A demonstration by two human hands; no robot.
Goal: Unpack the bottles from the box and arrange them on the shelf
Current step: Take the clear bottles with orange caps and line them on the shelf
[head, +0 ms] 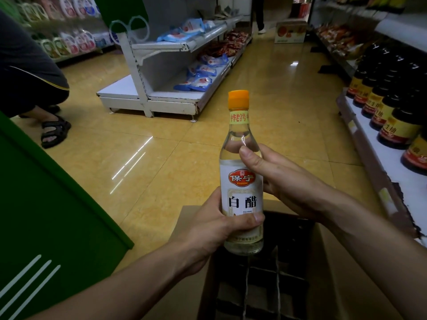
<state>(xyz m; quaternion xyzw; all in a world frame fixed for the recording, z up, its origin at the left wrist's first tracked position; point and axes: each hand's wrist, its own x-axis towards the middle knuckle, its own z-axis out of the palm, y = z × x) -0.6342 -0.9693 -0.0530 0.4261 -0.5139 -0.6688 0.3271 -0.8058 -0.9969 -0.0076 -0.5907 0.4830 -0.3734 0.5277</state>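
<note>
A clear bottle point(240, 181) with an orange cap and a white label stands upright in both my hands, above the open cardboard box point(342, 280). My left hand point(208, 232) wraps its lower part from the left. My right hand point(277, 179) grips its shoulder from the right, thumb across the front. The box holds dark cardboard dividers; I cannot tell whether other bottles stand inside. The white shelf point(392, 162) on the right carries rows of dark bottles point(392, 121) with yellow labels.
A person's leg and black sandal point(54, 132) are at the left. A green panel point(46, 215) fills the lower left. A white shelving unit point(175, 72) with blue packets stands ahead. Yellow tiled floor runs down the aisle to a carton point(290, 32).
</note>
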